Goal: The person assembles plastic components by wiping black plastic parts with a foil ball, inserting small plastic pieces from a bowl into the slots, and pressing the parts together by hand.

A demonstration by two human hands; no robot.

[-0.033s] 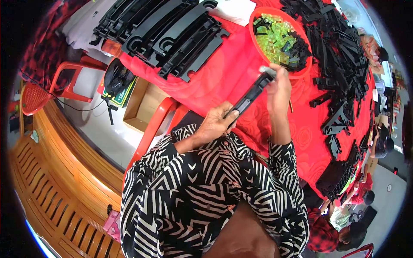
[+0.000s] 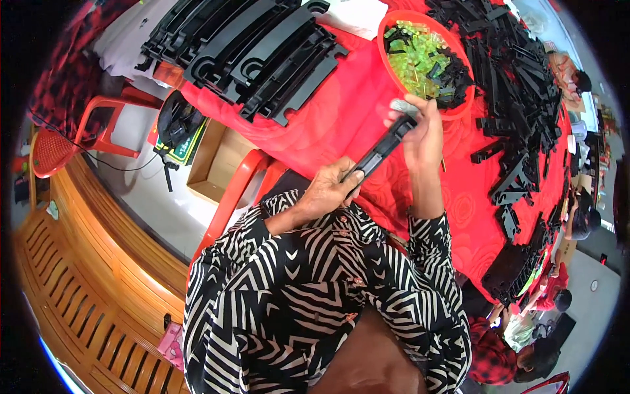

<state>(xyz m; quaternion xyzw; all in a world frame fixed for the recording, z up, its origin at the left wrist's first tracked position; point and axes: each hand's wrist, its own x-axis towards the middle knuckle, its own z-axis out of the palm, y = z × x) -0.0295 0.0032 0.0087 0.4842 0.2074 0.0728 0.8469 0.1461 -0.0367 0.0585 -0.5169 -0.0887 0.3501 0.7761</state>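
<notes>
My left hand (image 2: 330, 188) is closed around the lower end of a long, narrow black plastic part (image 2: 375, 155) with a grey strip along it. The part slants up and to the right over the red tablecloth. At its upper end is my right hand (image 2: 423, 134), its fingers bent and smeared by motion. A small whitish patch (image 2: 401, 105) shows at those fingertips; I cannot make out what it is. Just beyond, a red basin (image 2: 382, 49) holds yellow-green translucent pieces (image 2: 415, 56) and small black pieces (image 2: 453, 82).
Long black plastic parts (image 2: 262, 59) lie in rows at the far left of the table. Loose black parts (image 2: 518, 85) are heaped at the right. Left of the table stand a red chair (image 2: 111, 121), a cardboard box (image 2: 216, 161) and a wooden bench (image 2: 98, 282). Other people (image 2: 499, 354) sit at right.
The fingers of my right hand have shifted slightly left and spread a little at the part's upper end. My left hand still holds the part.
</notes>
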